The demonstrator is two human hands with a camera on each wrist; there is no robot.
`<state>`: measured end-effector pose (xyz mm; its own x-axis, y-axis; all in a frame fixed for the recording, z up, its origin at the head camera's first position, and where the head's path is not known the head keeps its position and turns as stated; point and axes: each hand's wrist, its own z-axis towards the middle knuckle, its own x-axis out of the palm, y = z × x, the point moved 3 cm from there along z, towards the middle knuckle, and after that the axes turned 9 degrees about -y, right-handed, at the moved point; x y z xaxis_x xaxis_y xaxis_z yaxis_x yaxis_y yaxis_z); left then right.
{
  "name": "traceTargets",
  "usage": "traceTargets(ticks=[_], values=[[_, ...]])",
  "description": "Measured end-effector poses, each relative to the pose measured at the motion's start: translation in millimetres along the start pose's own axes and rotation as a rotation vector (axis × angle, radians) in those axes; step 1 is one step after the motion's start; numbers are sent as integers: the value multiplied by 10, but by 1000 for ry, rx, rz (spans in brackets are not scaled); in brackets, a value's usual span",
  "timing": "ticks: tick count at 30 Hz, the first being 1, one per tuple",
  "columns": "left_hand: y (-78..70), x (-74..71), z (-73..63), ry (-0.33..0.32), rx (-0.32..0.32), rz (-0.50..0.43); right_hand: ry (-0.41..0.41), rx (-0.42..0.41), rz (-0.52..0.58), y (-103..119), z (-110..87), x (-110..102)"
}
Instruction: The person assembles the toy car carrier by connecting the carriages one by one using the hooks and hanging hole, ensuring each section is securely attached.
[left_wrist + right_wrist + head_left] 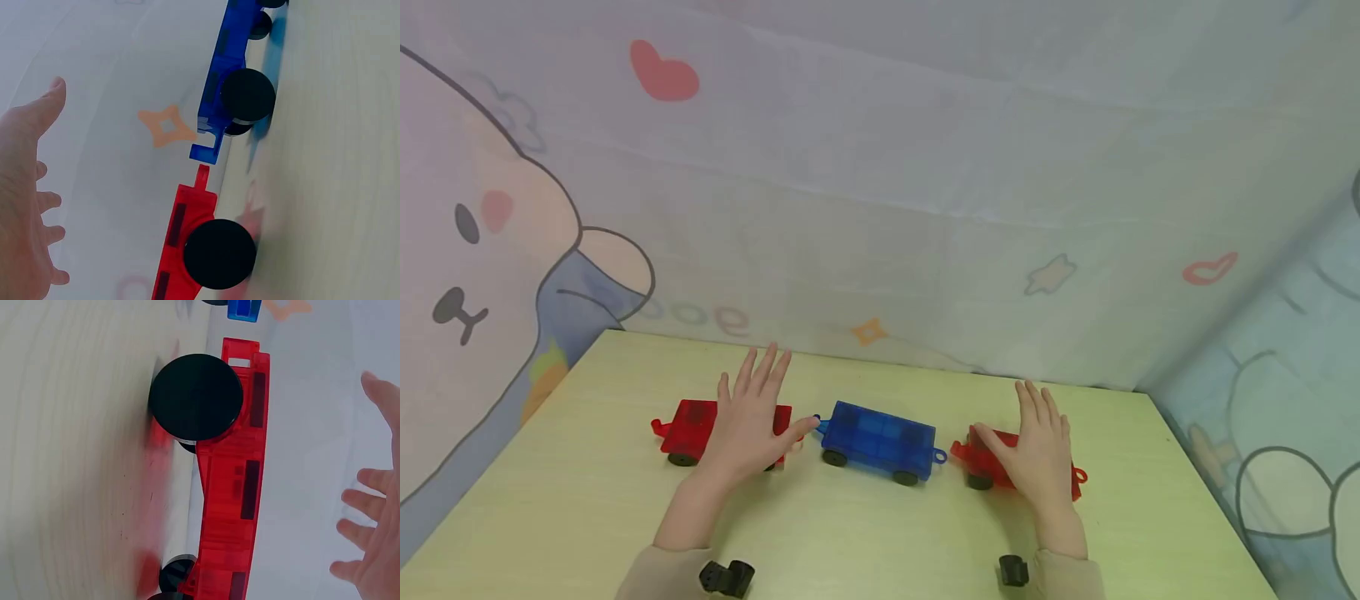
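Three see-through toy train cars with black wheels stand in a row on the table: a red car (688,429) at left, a blue car (880,440) in the middle, a smaller-looking red car (976,460) at right. My left hand (747,429) hovers over the left red car, fingers spread and straight, partly hiding it. Over the right red car hangs my right hand (1039,457), its thumb apart from the fingers. In the wrist views, neither the left hand (22,206) nor the right hand (381,531) touches a car. Small gaps separate the cars' hooks and rings.
The pale wooden table (850,533) meets a printed cloth backdrop (887,167) along its far edge. Another cloth (1285,400) hangs on the right side. Black wrist devices (727,577) sit near both sleeves.
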<state>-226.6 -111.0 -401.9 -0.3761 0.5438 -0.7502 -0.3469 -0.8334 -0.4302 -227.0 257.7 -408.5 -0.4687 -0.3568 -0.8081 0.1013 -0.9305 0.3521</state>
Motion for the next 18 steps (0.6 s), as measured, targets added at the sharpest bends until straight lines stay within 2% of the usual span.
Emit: traceTargets(ticks=[9,18], values=[[6,144,-5,29,27,-87,62,-7,102,-74,18,0],[-40,220,9,86,8,-168,184,71,203,-212,-4,21]])
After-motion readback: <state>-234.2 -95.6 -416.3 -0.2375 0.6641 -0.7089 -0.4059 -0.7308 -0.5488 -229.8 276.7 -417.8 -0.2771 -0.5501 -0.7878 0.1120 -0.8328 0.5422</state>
